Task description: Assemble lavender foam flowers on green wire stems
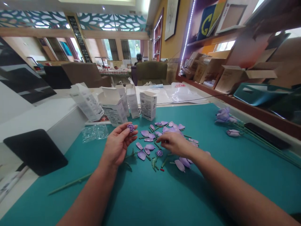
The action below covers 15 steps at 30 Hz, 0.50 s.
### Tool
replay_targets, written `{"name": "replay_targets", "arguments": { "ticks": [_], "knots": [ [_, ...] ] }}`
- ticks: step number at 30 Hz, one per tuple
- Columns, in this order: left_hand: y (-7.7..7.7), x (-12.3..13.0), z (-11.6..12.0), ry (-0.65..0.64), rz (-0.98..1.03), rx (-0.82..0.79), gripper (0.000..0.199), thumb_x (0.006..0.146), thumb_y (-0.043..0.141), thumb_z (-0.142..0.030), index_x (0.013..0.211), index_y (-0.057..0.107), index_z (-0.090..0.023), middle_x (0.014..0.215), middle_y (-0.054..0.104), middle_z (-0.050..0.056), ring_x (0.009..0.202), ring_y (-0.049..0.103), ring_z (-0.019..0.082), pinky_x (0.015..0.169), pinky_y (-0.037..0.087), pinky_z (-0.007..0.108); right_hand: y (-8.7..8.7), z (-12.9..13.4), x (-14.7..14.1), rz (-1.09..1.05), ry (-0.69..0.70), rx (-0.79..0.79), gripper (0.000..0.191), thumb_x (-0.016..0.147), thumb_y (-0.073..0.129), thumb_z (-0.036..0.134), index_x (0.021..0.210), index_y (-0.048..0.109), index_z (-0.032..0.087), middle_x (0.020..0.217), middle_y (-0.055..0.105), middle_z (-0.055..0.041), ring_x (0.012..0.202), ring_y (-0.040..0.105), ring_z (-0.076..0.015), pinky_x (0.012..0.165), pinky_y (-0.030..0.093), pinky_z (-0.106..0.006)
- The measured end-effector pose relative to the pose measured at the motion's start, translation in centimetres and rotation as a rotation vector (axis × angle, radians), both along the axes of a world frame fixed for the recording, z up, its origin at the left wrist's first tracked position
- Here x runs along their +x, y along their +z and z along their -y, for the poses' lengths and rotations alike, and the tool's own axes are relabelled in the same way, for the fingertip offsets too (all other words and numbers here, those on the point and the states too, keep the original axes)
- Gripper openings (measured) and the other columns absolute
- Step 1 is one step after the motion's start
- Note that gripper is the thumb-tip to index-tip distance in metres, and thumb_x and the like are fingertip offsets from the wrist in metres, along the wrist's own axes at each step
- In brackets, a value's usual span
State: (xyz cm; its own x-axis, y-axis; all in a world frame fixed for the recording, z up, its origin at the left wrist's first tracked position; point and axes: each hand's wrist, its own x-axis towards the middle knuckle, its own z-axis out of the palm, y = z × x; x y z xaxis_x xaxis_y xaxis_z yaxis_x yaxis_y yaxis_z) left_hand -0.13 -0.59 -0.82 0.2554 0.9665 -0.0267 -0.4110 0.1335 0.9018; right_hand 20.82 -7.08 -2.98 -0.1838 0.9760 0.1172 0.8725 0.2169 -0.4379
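My left hand [119, 141] is raised over the mat, its thumb and fingers closed on a small round purple flower-centre piece [130, 127]. My right hand [175, 142] hovers over the scattered parts, fingers bent downward and slightly apart, with nothing visible in them. Around it lie several lilac plastic petals [141, 155], short green stem pieces [164, 162] and a curved green leaf piece [154, 164]. A second round purple piece [159, 153] rests just below its fingertips. A long green stem [70, 184] passes behind my left forearm, with leaves [128, 165] on the other side.
Open white boxes [148, 105] stand along the back of the green mat [145, 201]. Crumpled clear plastic [95, 133] and a black tablet-like panel [35, 152] are at left. Assembled lilac flowers [223, 115] on long stems lie at right beside a dark flat object [266, 136].
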Motion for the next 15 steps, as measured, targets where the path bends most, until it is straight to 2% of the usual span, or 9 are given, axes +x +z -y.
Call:
{"name": "replay_targets", "arguments": {
  "ticks": [3, 8, 12, 15],
  "knots": [
    [0.0, 0.0, 0.1, -0.013, -0.011, -0.004, 0.02, 0.074, 0.063, -0.01, 0.093, 0.065, -0.014, 0.088, 0.073, 0.006, 0.065, 0.067, 0.011, 0.063, 0.057, 0.021, -0.9, -0.9, -2.0, 0.152, 0.06, 0.011, 0.033, 0.084, 0.052, 0.013, 0.113, 0.064, 0.023, 0.1, 0.065, -0.0078, 0.088, 0.059, -0.0196, 0.074, 0.041, -0.028],
    [0.1, 0.2, 0.2, -0.025, -0.037, -0.01, 0.019, 0.075, 0.062, -0.009, 0.093, 0.065, -0.014, 0.087, 0.073, 0.006, 0.066, 0.068, 0.012, 0.061, 0.058, 0.02, -2.8, -1.0, -2.9, 0.276, 0.073, -0.01, 0.035, 0.087, 0.048, 0.013, 0.118, 0.06, 0.025, 0.099, 0.06, -0.0088, 0.091, 0.056, -0.0208, 0.072, 0.039, -0.028],
    [0.3, 0.4, 0.2, -0.014, -0.06, -0.018, 0.018, 0.076, 0.059, -0.006, 0.091, 0.066, -0.014, 0.086, 0.073, 0.005, 0.065, 0.068, 0.012, 0.06, 0.058, 0.019, -2.6, -0.1, -0.4, 0.244, -0.029, 0.024, 0.041, 0.086, 0.05, 0.014, 0.126, 0.055, 0.023, 0.104, 0.06, -0.0092, 0.092, 0.055, -0.0197, 0.074, 0.04, -0.027],
    [0.4, 0.5, 0.2, -0.018, -0.071, -0.022, 0.018, 0.076, 0.058, -0.005, 0.089, 0.067, -0.015, 0.085, 0.073, 0.004, 0.066, 0.068, 0.012, 0.059, 0.059, 0.018, -1.3, 1.3, 3.9, 0.168, -0.225, 0.05, 0.039, 0.087, 0.048, 0.015, 0.124, 0.057, 0.022, 0.11, 0.062, -0.0077, 0.096, 0.057, -0.0188, 0.081, 0.041, -0.027]
  ]
}}
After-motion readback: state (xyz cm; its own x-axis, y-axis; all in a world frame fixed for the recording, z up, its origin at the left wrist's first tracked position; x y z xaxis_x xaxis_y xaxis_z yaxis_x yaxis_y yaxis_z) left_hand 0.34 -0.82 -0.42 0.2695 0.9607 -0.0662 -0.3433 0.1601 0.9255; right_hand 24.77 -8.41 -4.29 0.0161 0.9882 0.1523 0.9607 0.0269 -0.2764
